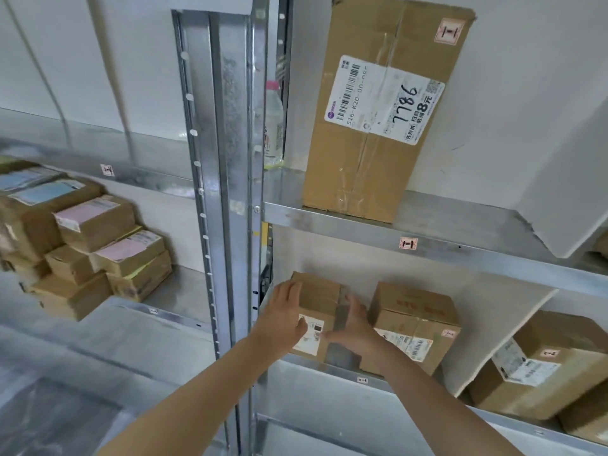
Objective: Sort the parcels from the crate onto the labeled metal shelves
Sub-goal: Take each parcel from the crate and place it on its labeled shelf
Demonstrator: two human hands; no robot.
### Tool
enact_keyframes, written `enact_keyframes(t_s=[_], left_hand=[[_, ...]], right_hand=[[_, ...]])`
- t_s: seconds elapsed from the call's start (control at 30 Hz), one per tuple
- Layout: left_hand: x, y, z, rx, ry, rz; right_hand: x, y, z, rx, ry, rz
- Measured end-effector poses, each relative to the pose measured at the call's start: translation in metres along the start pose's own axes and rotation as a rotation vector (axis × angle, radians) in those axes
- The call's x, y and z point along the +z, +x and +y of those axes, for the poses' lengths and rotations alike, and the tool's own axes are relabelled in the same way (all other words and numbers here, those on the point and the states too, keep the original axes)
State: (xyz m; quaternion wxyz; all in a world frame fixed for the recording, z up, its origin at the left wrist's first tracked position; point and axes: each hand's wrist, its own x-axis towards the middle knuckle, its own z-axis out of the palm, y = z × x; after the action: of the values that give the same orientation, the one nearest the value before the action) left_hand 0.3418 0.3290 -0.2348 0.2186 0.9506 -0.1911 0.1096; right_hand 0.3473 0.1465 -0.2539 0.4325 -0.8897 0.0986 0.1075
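Our left hand [285, 311] and right hand [356, 325] press the parcel [320, 295] between them, fingers straight and a little apart, not curled round it. We judge this a sliding hold, meant to square it up. It sits at the left end of the shelf [329, 370], by the front edge, just beside a box [416, 311], label outward, likely for reading later.
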Motion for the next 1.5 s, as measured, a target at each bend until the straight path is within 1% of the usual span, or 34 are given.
enact_keyframes(t_s=[0.07,0.13,0.27,0.37,0.43,0.5,0.57,0.73,0.8,0.9,1.03,1.13,1.23,1.33,1.5], left_hand=[[0.008,0.003,-0.008,-0.051,0.047,-0.020],[0.016,0.006,-0.014,-0.106,0.037,-0.064],[0.026,0.006,-0.020,-0.200,-0.135,-0.130],[0.026,0.002,-0.023,-0.213,-0.252,-0.137],[0.022,0.000,-0.025,-0.211,-0.277,-0.129],[0.016,-0.002,-0.027,-0.192,-0.277,-0.134],[0.002,-0.007,-0.029,-0.175,-0.303,-0.172],[-0.064,-0.016,-0.015,-0.051,-0.319,-0.223],[-0.095,-0.017,-0.005,-0.007,-0.384,-0.231],[-0.129,-0.021,0.004,0.031,-0.459,-0.151],[-0.163,-0.033,0.014,0.080,-0.468,-0.067],[-0.182,-0.046,0.023,0.116,-0.466,-0.060],[-0.199,-0.054,0.035,0.151,-0.515,-0.053],[-0.214,-0.051,0.052,0.200,-0.542,-0.016],[-0.219,-0.033,0.091,0.309,-0.560,-0.017]], right_hand=[[0.000,0.006,0.000,-0.013,-0.050,-0.024],[0.002,0.012,0.001,-0.021,-0.015,-0.047],[0.006,0.023,0.005,-0.007,0.088,-0.104],[0.009,0.032,0.004,-0.027,0.151,-0.077],[0.011,0.032,0.004,-0.038,0.185,-0.079],[0.012,0.029,0.006,-0.060,0.223,-0.090],[0.010,0.019,0.008,-0.078,0.247,-0.080],[-0.006,-0.015,-0.007,-0.154,0.317,-0.035],[-0.015,-0.031,-0.022,-0.211,0.345,-0.004],[-0.032,-0.059,-0.046,-0.297,0.394,0.034],[-0.053,-0.093,-0.067,-0.366,0.386,0.044],[-0.068,-0.117,-0.077,-0.403,0.377,0.045],[-0.086,-0.139,-0.094,-0.473,0.398,0.063],[-0.113,-0.158,-0.109,-0.523,0.409,0.112],[-0.177,-0.189,-0.134,-0.598,0.483,0.240]])
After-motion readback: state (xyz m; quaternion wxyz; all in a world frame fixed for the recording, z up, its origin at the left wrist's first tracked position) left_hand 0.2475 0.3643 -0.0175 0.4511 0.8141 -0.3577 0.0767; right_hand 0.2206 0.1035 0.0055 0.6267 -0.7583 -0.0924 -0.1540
